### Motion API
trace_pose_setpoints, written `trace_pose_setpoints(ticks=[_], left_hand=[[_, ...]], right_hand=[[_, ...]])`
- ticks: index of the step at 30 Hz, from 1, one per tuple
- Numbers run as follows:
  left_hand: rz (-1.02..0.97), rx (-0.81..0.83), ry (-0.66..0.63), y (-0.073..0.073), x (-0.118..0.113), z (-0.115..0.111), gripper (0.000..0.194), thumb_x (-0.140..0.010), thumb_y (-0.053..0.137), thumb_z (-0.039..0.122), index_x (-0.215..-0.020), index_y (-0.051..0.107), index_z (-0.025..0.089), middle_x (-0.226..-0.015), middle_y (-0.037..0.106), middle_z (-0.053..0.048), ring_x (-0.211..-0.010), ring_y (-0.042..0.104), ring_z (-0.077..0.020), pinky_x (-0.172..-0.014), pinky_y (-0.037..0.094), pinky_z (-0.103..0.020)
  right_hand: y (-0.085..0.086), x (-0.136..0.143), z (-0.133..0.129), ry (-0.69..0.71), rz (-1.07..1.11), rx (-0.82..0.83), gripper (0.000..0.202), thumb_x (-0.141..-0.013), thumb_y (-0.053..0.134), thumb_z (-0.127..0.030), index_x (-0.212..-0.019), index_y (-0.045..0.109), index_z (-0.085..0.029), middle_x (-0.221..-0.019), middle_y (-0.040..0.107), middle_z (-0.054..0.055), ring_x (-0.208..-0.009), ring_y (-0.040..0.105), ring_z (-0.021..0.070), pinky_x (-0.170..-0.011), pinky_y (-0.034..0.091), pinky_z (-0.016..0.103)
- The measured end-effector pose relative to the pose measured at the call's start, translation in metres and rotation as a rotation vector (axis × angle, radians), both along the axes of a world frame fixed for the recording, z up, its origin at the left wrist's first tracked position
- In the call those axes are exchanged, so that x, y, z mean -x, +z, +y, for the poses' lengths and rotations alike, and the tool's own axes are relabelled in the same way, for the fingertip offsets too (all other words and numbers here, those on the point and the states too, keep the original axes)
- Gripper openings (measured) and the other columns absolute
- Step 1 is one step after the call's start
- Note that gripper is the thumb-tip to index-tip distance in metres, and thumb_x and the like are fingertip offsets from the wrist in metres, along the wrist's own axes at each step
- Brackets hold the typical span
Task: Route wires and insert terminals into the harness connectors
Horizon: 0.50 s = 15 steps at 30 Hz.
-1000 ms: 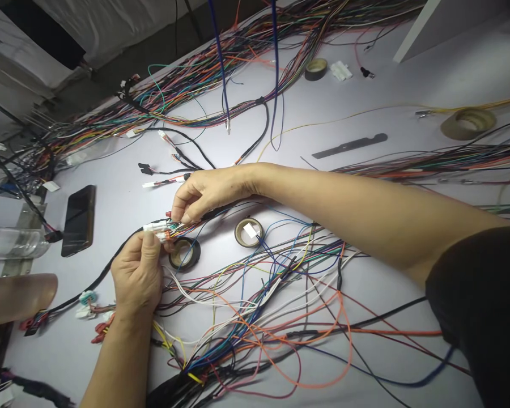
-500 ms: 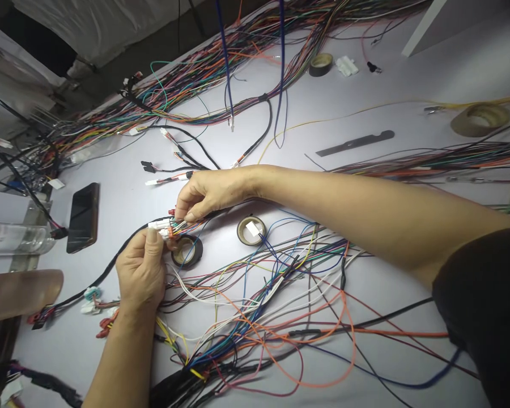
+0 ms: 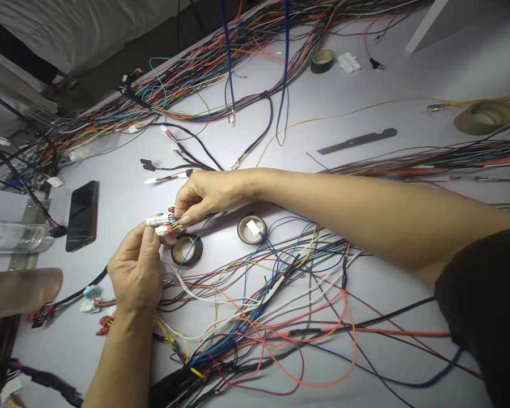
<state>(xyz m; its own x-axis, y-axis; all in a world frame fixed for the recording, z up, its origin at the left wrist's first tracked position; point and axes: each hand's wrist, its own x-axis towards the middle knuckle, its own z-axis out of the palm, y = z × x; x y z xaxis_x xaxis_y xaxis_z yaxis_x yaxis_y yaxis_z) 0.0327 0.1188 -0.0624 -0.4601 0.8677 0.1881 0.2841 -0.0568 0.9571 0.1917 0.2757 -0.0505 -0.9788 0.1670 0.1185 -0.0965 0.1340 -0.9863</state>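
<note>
Left hand (image 3: pixel 138 269) grips connectors (image 3: pixel 157 221), right hand (image 3: pixel 206 194) pinches wires (image 3: pixel 179 225) (white plug (image 3: pixel 253 228) inside tape roll (image 3: pixel 242 238)).

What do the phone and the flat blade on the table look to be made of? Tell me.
Phone: probably glass, glossy black, since its face shows soft reflections.

Flat blade: perhaps metal, dull grey; it looks thin and stiff, though coated plastic is possible.

A short black sleeve (image 3: pixel 487 306) covers the upper part of the right arm, its dark cloth plain and matte, cut wide, with a curved hem near the elbow; from there the forearm is bare down to the right hand (image 3: pixel 208 195). The left hand (image 3: pixel 138 269) and forearm are bare too
</note>
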Motion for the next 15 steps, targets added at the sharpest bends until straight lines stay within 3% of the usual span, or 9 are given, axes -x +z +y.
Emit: trace_pose_setpoints(ticks=[4,15], left_hand=[[-0.037,0.005,0.014,0.000,0.002,-0.002,0.026,-0.073,0.076,0.031,-0.096,0.072,0.019,-0.092,0.069,-0.005,-0.081,0.062,-0.0154,-0.083,0.049,-0.030],[0.078,0.188,0.028,-0.004,0.013,-0.006,0.024,-0.077,0.070,0.040,-0.082,0.067,0.017,-0.068,0.059,-0.002,-0.062,0.052,-0.0125,-0.066,0.044,-0.027]], right_hand=[[0.002,-0.001,-0.001,-0.019,-0.020,0.003,0.005,-0.085,0.064,-0.009,-0.085,0.067,-0.005,-0.072,0.063,0.001,-0.065,0.052,0.0060,-0.065,0.040,0.018],[-0.003,0.001,0.003,-0.005,-0.017,0.047,0.005,-0.085,0.064,-0.009,-0.084,0.069,-0.007,-0.074,0.064,0.001,-0.068,0.053,0.0060,-0.067,0.041,0.017]])
